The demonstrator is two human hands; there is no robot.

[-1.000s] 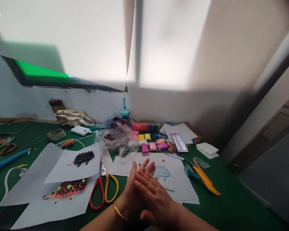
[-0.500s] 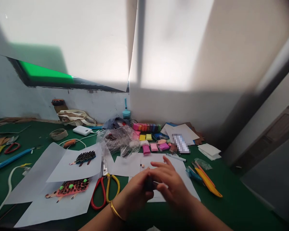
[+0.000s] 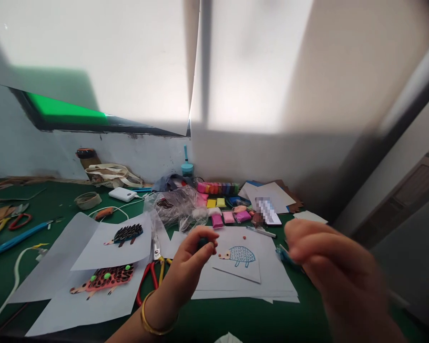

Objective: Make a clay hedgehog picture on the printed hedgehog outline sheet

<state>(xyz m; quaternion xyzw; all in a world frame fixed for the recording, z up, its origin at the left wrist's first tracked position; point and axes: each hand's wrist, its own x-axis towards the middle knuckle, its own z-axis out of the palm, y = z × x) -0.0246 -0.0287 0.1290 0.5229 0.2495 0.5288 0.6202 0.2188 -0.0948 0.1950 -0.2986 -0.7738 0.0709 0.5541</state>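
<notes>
Dark lump pinched in the left hand beside a half-coloured hedgehog

From where I stand, the left hand (image 3: 193,262), a gold-coloured bangle (image 3: 152,317) at its wrist, is pinching a small dark blue-green lump (image 3: 202,243) between thumb and curled fingers; most of the lump is hidden by them. It is held just left of a white card with a hedgehog drawn in blue outline (image 3: 243,256). The body is filled with little scale-like marks and the legs are bare outline, while the snout is peach, with a dark eye and a reddish-brown nose. A tiny reddish-brown bit (image 3: 244,237) lies above its back.

The right hand (image 3: 338,262) is raised well apart, fingers folded in and blurred; I can't tell whether it grips anything.

The card rests tilted on a stack of white paper (image 3: 279,288), whose near edge leaves a strip of the green desk (image 3: 210,314) showing between the two forearms. On the left, room is tight: scissors with one red and one yellow handle (image 3: 149,278) lie partly behind the left wrist. Beyond the card, a white-and-blue pen (image 3: 260,232) and bright clay packets (image 3: 229,217) crowd the far side.
</notes>
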